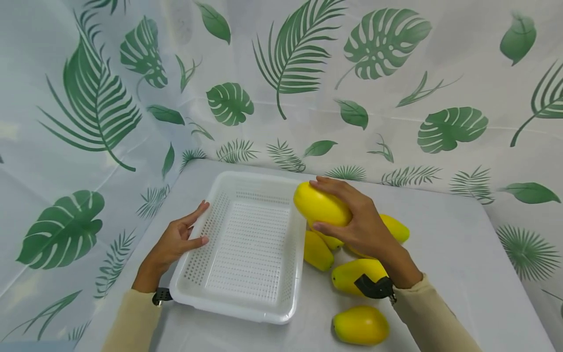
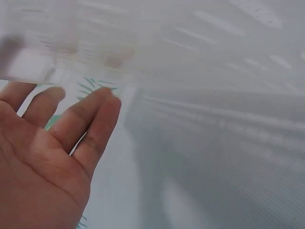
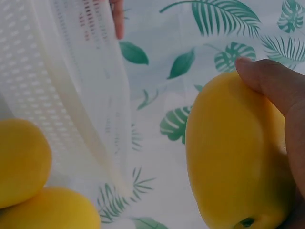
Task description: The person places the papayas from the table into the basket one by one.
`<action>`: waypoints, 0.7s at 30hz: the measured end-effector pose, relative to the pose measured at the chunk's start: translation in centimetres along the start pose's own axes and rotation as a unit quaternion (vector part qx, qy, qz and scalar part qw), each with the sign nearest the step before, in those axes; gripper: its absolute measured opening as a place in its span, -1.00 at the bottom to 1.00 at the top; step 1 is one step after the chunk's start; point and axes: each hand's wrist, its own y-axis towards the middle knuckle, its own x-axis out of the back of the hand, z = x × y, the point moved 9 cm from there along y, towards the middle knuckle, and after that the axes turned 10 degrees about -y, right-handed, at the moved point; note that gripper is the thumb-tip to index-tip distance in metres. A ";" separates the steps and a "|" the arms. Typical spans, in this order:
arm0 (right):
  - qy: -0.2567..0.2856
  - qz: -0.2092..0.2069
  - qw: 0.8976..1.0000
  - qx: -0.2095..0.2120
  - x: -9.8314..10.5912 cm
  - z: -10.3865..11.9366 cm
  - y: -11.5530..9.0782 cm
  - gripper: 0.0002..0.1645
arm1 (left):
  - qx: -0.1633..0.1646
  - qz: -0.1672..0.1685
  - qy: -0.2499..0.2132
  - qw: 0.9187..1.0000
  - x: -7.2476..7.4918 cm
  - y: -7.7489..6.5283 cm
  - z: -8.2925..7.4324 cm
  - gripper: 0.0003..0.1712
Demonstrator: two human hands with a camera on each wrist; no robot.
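Note:
A white perforated plastic basket (image 1: 250,249) sits on the table with nothing inside. My left hand (image 1: 178,239) holds its left rim, thumb over the edge and fingers along the outside; in the left wrist view those fingers (image 2: 102,119) stretch beside the wall. My right hand (image 1: 358,220) grips a yellow papaya (image 1: 321,204), raised at the basket's far right edge. The right wrist view shows the thumb across that papaya (image 3: 233,152), its small dark stem end downward. Below and behind this hand lie several more papayas (image 1: 318,252).
One papaya (image 1: 360,325) lies apart near the table's front, another (image 1: 358,276) just behind it. White cloth covers the table (image 1: 457,264). Leaf-printed curtains (image 1: 303,63) enclose its back and left side.

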 end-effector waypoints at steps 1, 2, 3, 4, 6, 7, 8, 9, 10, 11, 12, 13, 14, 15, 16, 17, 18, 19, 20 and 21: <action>0.000 0.002 1.000 0.002 -0.1 0.2 0.1 0.00 | -0.004 -0.003 0.004 1.000 0.1 0.0 -0.1 0.06; 0.001 0.004 1.000 0.004 -0.2 0.3 0.2 0.00 | -0.007 -0.006 0.007 1.000 0.1 0.0 -0.1 0.06; 0.001 0.006 1.000 0.005 -0.4 0.5 0.3 -0.01 | -0.010 -0.009 0.012 1.000 0.2 0.0 -0.2 0.06; 0.001 0.008 1.000 0.007 -0.5 0.6 0.4 -0.01 | -0.014 -0.012 0.017 1.000 0.3 0.0 -0.2 0.05; 0.000 0.012 1.000 0.010 -0.8 0.9 0.6 -0.03 | -0.019 -0.015 0.022 0.999 0.3 0.0 -0.4 0.05; 0.003 0.015 1.000 0.012 -0.9 1.0 0.7 -0.03 | -0.020 -0.017 0.024 0.999 0.4 -0.1 -0.4 0.05; 0.005 0.016 1.000 0.015 -1.1 1.2 0.9 -0.04 | -0.021 -0.019 0.026 0.999 0.4 -0.1 -0.4 0.05; 0.005 0.019 1.000 0.017 -1.3 1.3 1.0 -0.05 | -0.023 -0.021 0.027 0.999 0.5 -0.1 -0.5 0.04; 0.006 0.021 1.000 0.021 -1.5 1.5 1.1 -0.05 | -0.023 -0.022 0.025 0.999 0.5 -0.1 -0.5 0.04; 0.008 0.024 0.999 0.024 -1.7 1.6 1.3 -0.05 | -0.023 -0.022 0.020 0.999 0.5 -0.1 -0.5 0.04; 0.009 0.026 0.999 0.027 -1.9 1.7 1.5 -0.06 | -0.022 -0.022 0.016 0.999 0.5 -0.1 -0.5 0.04; 0.010 0.028 0.999 0.030 -2.1 1.8 1.6 -0.06 | -0.021 -0.021 0.011 0.999 0.5 -0.1 -0.5 0.04; 0.008 0.031 0.999 0.033 -2.3 1.9 1.8 -0.06 | -0.020 -0.020 0.006 1.000 0.6 -0.1 -0.5 0.03; 0.007 0.033 0.999 0.036 -2.5 2.0 1.9 -0.07 | -0.019 -0.018 0.002 1.000 0.5 -0.2 -0.4 0.03; 0.006 0.035 0.999 0.038 -2.6 2.1 2.1 -0.07 | -0.017 -0.018 -0.002 1.000 0.5 -0.2 -0.3 0.02; 0.005 0.037 0.998 0.040 -2.8 2.2 2.2 -0.06 | -0.016 -0.017 -0.003 1.000 0.5 -0.2 -0.3 0.02; 0.004 0.039 0.998 0.042 -3.0 2.2 2.4 -0.07 | -0.014 -0.017 -0.004 1.000 0.5 -0.2 -0.2 0.01; 0.003 0.041 0.998 0.044 -3.1 2.3 2.5 -0.07 | -0.013 -0.018 -0.005 1.000 0.5 -0.2 -0.2 0.01; 0.001 0.043 0.998 0.044 -3.3 2.4 2.6 -0.06 | -0.012 -0.019 -0.006 1.000 0.5 -0.2 -0.1 0.00; 0.001 0.045 0.998 0.046 -3.4 2.5 2.7 -0.07 | -0.011 -0.020 -0.005 1.000 0.5 -0.2 -0.1 0.00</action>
